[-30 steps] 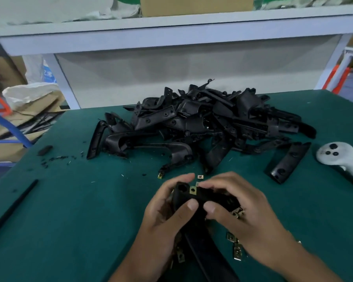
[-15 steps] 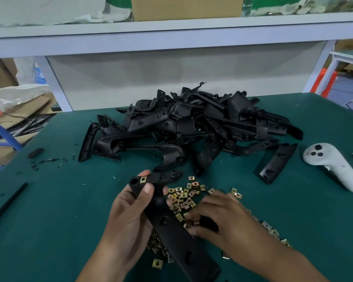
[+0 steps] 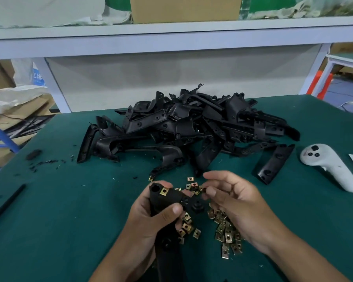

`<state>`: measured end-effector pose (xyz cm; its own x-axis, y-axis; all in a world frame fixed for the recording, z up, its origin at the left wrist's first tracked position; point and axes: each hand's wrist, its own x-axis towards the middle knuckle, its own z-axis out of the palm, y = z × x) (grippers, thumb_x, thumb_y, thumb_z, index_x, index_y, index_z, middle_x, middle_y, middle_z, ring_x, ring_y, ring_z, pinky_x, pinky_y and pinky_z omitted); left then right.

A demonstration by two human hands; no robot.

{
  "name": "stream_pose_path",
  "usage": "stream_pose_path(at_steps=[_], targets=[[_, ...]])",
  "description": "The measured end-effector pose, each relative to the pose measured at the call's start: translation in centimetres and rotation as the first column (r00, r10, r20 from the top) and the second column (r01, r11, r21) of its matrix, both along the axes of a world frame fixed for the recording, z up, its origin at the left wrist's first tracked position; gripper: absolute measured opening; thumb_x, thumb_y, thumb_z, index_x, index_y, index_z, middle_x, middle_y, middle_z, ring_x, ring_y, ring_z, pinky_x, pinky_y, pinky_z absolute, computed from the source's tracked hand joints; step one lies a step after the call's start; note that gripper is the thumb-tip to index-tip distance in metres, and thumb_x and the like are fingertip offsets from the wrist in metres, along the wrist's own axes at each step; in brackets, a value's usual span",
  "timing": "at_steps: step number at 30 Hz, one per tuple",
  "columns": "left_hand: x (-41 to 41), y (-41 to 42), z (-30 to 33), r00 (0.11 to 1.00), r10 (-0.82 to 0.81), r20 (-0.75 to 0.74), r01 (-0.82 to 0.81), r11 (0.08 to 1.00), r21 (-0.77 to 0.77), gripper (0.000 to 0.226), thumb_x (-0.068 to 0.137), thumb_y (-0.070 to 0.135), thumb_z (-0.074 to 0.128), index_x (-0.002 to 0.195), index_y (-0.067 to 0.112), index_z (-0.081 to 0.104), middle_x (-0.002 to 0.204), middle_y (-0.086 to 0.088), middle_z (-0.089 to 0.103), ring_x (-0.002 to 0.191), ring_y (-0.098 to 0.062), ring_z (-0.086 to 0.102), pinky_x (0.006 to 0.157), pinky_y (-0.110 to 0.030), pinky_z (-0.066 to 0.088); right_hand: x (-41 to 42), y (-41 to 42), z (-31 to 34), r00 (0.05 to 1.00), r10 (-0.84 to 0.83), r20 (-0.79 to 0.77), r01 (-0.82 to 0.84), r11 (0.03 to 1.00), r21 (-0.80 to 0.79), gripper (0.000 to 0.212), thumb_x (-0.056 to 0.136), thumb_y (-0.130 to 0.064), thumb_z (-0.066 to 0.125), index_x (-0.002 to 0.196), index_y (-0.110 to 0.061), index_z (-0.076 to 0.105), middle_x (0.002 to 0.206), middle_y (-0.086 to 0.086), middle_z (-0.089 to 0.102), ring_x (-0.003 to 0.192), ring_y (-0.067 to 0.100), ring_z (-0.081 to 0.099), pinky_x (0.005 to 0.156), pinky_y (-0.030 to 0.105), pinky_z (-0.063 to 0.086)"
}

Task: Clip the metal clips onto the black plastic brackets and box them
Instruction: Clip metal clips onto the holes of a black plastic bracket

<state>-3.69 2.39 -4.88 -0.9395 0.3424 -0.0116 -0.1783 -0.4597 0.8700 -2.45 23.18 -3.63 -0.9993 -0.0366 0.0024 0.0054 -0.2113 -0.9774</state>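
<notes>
Your left hand (image 3: 157, 216) grips a black plastic bracket (image 3: 171, 202) near its upper end, thumb across the front and fingers curled behind it; the bracket's long body runs down toward you past your wrist. One brass-coloured metal clip (image 3: 163, 191) already sits on the bracket's top end, beside a round hole. Your right hand (image 3: 234, 202) is just beside it to the right, not touching the bracket, fingers curled with thumb and forefinger drawn together; something small seems pinched at the tips, but it is too small to tell.

Loose metal clips (image 3: 226, 235) lie scattered on the green table (image 3: 69, 220) under and between your hands. Beyond them sits a heap of black brackets (image 3: 192, 129), with a single bracket (image 3: 273, 163) lying apart at its right. Farther right rests a white handheld controller (image 3: 330, 167). Behind the table, a shelf (image 3: 171, 37) carries a cardboard box (image 3: 183, 9).
</notes>
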Motion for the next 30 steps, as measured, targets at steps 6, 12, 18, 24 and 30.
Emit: stream_pose_path(at_steps=[6, 12, 18, 24, 30], targets=[[0.09, 0.39, 0.06, 0.999, -0.014, -0.044, 0.012, 0.998, -0.062, 0.056, 0.047, 0.032, 0.103, 0.091, 0.024, 0.070, 0.098, -0.014, 0.075, 0.058, -0.019, 0.061, 0.056, -0.029, 0.054, 0.01, -0.01, 0.39, 0.999, 0.032, -0.040, -0.036, 0.995, -0.089, 0.038, 0.074, -0.009, 0.077, 0.109, -0.025, 0.076, 0.106, 0.005, 0.076, 0.094, 0.008, 0.069, 0.080, 0.021, 0.054], [0.27, 0.34, -0.01, 0.995, -0.045, -0.087, 0.035, 0.993, -0.113, 0.044, 0.058, 0.012, 0.096, 0.092, 0.021, 0.069, 0.101, -0.014, 0.075, 0.072, -0.019, 0.067, 0.064, -0.026, 0.055, 0.17, -0.07, 0.44, 0.998, 0.031, -0.061, -0.034, 0.998, -0.055, 0.044, 0.068, -0.013, 0.089, 0.106, -0.030, 0.075, 0.102, 0.001, 0.075, 0.090, 0.009, 0.067, 0.079, 0.020, 0.054], [0.39, 0.71, 0.17, 0.994, -0.043, -0.097, 0.031, 0.992, -0.125, 0.040, 0.059, 0.006, 0.090, 0.091, 0.018, 0.069, 0.099, -0.016, 0.074, 0.067, -0.020, 0.065, 0.062, -0.027, 0.056, 0.21, 0.06, 0.45, 0.995, 0.036, -0.089, -0.034, 0.999, 0.018, 0.042, 0.070, -0.052, 0.087, 0.103, -0.029, 0.078, 0.088, -0.007, 0.071, 0.084, 0.007, 0.065, 0.074, 0.019, 0.052], [0.59, 0.75, 0.23, 0.995, -0.047, -0.092, 0.036, 0.992, -0.117, 0.040, 0.060, 0.006, 0.090, 0.091, 0.019, 0.069, 0.098, -0.014, 0.074, 0.084, -0.021, 0.070, 0.070, -0.026, 0.057, 0.41, -0.23, 0.32, 0.994, 0.059, -0.094, -0.051, 0.995, 0.088, 0.023, 0.084, -0.046, 0.077, 0.097, -0.027, 0.073, 0.083, -0.008, 0.064, 0.081, 0.009, 0.062, 0.071, 0.020, 0.050], [0.58, 0.88, 0.30, 0.996, -0.046, -0.078, 0.041, 0.997, -0.065, 0.040, 0.059, 0.000, 0.087, 0.089, 0.020, 0.070, 0.097, -0.015, 0.074, 0.090, -0.026, 0.072, 0.075, -0.029, 0.058, 0.33, -0.05, 0.37, 0.992, 0.107, -0.072, -0.099, 0.990, 0.100, 0.010, 0.089, -0.028, 0.074, 0.098, -0.027, 0.074, 0.090, 0.000, 0.073, 0.088, 0.013, 0.068, 0.077, 0.021, 0.053]])
